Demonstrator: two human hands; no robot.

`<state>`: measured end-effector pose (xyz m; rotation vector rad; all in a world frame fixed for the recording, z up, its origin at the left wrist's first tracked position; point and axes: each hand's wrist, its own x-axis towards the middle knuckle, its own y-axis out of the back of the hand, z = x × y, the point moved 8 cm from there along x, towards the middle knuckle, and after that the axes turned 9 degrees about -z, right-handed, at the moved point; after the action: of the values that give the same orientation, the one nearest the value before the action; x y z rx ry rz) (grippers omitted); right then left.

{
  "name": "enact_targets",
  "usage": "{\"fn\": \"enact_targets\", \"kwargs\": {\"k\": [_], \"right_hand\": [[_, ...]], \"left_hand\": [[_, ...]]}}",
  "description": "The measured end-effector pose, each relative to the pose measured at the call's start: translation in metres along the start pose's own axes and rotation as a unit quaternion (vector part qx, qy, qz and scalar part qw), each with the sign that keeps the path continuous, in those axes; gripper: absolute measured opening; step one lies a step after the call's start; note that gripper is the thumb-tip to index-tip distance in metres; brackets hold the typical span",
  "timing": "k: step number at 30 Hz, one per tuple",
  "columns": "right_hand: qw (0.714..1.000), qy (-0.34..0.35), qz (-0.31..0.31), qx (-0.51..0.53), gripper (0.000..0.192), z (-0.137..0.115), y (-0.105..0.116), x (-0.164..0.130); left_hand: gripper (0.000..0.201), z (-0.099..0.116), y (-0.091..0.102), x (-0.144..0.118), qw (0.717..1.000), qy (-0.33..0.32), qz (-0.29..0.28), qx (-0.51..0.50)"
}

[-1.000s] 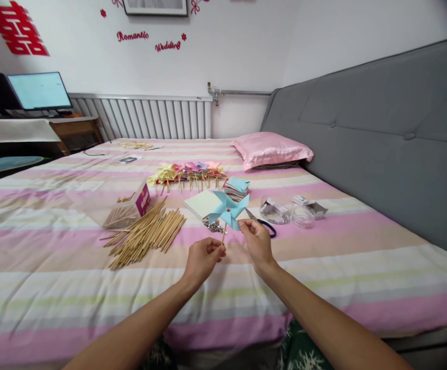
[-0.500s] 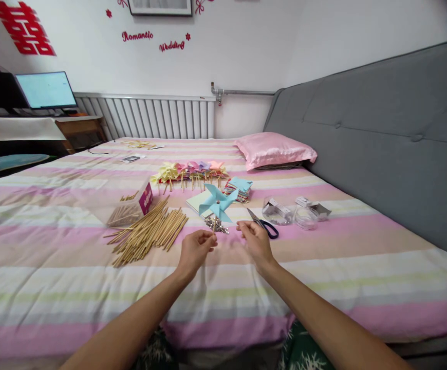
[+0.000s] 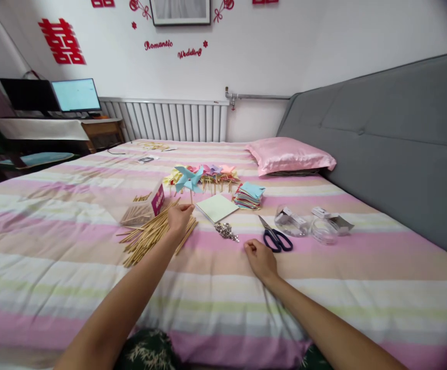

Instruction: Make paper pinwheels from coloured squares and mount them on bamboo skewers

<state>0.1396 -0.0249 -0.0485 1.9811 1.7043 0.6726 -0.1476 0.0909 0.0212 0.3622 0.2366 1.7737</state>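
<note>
Nearest the camera, the right hand (image 3: 261,259) rests on the striped pink, green and white bedspread (image 3: 362,288), fingers loosely curled and holding nothing. Just beyond it lie the black-handled scissors (image 3: 274,237), blades pointing away and to the left; a careless sweep of that hand could catch the blades or push them into the small heap of silvery metal pins (image 3: 226,230) beside them, scattering the pins into the soft cover where they would be hard to find.

Farther out, the left hand (image 3: 179,217) is closed on the thin wooden stick of a light blue paper pinwheel (image 3: 188,179), holding it upright above the loose pile of wooden sticks (image 3: 152,234). The grip is low on a slender stick, so the paper head could tip or twist, and it could brush and bend against the row of pastel paper pinwheels (image 3: 208,174) lying just behind it. The forearm hangs over the pile and could roll sticks away.
</note>
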Motion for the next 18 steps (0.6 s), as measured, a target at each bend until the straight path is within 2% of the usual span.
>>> {"fn": "enact_targets", "kwargs": {"k": [5, 10, 18], "right_hand": [[0.998, 0.021, 0.002, -0.058, 0.023, -0.009, -0.007, -0.003], [0.996, 0.033, 0.0, -0.085, 0.024, -0.008, -0.014, -0.001], [0.996, 0.041, 0.0, -0.074, 0.026, -0.005, -0.016, -0.001]], "left_hand": [[0.028, -0.011, -0.014, 0.047, 0.995, 0.049, -0.003, 0.081], [0.032, -0.016, -0.025, 0.082, 0.989, 0.086, 0.004, 0.123], [0.035, -0.011, -0.024, 0.123, 0.977, 0.12, 0.074, 0.161]]}}
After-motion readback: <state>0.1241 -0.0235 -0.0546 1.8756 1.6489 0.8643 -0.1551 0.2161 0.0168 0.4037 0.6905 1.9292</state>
